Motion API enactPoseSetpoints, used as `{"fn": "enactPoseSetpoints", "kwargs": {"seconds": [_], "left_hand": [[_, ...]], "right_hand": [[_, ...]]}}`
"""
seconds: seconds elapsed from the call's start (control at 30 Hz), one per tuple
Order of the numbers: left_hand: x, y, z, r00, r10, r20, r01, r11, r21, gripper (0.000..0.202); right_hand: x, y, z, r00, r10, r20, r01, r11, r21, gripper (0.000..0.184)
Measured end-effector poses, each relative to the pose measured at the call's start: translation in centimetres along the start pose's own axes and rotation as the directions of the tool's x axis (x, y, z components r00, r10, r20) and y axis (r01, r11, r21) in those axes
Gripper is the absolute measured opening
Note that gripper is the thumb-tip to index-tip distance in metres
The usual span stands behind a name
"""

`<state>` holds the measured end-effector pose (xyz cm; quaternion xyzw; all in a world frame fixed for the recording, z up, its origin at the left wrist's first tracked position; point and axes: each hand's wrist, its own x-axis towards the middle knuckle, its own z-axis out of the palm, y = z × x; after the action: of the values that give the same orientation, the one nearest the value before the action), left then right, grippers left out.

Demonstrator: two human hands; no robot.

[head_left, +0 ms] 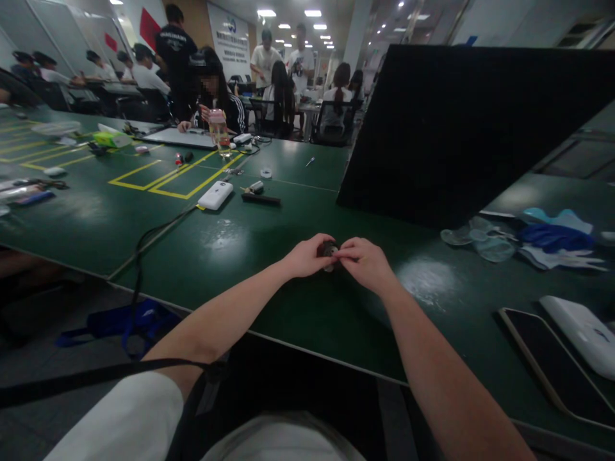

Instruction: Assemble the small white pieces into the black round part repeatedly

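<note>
Just above the green tabletop (307, 307), near its front edge, my two hands meet around a small, dark, roundish part (328, 248). My left hand (307, 255) has its thumb and fingers closed around the part's left side. From the right, my right hand (362, 259) comes in with thumb and fingertips pinched together at the part's face. Whether those fingertips hold a separate tiny piece cannot be made out. The part looks dark with a lighter grey spot, and its exact kind is too small to tell.
A large black panel (471, 134) stands tilted at back right. A phone (552, 358), a white power bank (583, 333) and clear goggles (480, 238) lie to the right. Ahead are another white power bank (216, 195) with a cable, a black bar (261, 199) and a bottle (220, 134) before a seated person.
</note>
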<state>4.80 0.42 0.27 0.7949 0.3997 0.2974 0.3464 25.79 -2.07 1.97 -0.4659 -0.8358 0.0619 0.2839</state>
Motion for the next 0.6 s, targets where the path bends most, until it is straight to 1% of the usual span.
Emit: {"fn": "enactPoseSetpoints", "kwargs": {"seconds": [0.07, 0.1, 0.17, 0.2, 0.27, 0.3, 0.33, 0.4, 0.43, 0.47, 0.53, 0.6], "left_hand": [[0.0, 0.1, -0.3, 1.000, 0.000, 0.027, 0.000, 1.000, -0.003, 0.053], [0.0, 0.2, -0.5, 0.999, 0.001, 0.039, -0.001, 1.000, -0.007, 0.053], [0.1, 0.3, -0.7, 0.999, -0.005, 0.039, 0.006, 1.000, -0.026, 0.051], [0.2, 0.3, -0.9, 1.000, -0.022, 0.012, 0.022, 0.999, -0.037, 0.050], [0.5, 0.1, -1.3, 0.993, -0.082, -0.084, 0.077, 0.995, -0.058, 0.048], [0.6, -0.1, -1.5, 0.982, -0.120, -0.146, 0.110, 0.991, -0.071, 0.048], [0.8, -0.3, -1.8, 0.966, -0.156, -0.205, 0.141, 0.986, -0.086, 0.047], [1.0, -0.8, -2.3, 0.932, -0.206, -0.299, 0.181, 0.977, -0.108, 0.046], [1.2, -1.1, -2.5, 0.917, -0.222, -0.333, 0.196, 0.975, -0.108, 0.045], [1.2, -1.2, -2.6, 0.906, -0.232, -0.354, 0.211, 0.973, -0.097, 0.044], [1.1, -1.3, -2.7, 0.907, -0.233, -0.349, 0.230, 0.972, -0.052, 0.045], [0.7, -1.1, -2.7, 0.932, -0.201, -0.300, 0.215, 0.976, 0.016, 0.046]], "right_hand": [[0.0, 0.0, -0.1, 0.999, -0.026, 0.021, 0.026, 0.999, -0.024, 0.017], [0.0, -0.1, -0.1, 0.999, -0.033, 0.007, 0.033, 0.999, -0.028, 0.018], [-0.1, -0.2, -0.4, 0.997, -0.015, -0.079, 0.013, 1.000, -0.015, 0.021], [-0.2, -0.2, -0.6, 0.990, 0.014, -0.142, -0.015, 1.000, -0.005, 0.023], [-0.4, -0.2, -1.0, 0.962, 0.098, -0.255, -0.099, 0.995, 0.009, 0.023], [-0.5, -0.2, -1.1, 0.950, 0.141, -0.278, -0.144, 0.990, 0.011, 0.022], [-0.6, -0.3, -1.1, 0.945, 0.187, -0.269, -0.191, 0.982, 0.011, 0.020], [-0.5, -0.9, -0.7, 0.942, 0.294, -0.161, -0.299, 0.954, -0.005, 0.024], [-0.3, -1.4, -0.4, 0.932, 0.352, -0.086, -0.355, 0.934, -0.021, 0.030], [-0.1, -1.9, 0.0, 0.911, 0.413, -0.010, -0.413, 0.910, -0.047, 0.038], [0.3, -3.0, 0.9, 0.862, 0.499, 0.086, -0.491, 0.865, -0.099, 0.046], [0.5, -3.8, 1.5, 0.835, 0.517, 0.190, -0.496, 0.855, -0.148, 0.042]]}}
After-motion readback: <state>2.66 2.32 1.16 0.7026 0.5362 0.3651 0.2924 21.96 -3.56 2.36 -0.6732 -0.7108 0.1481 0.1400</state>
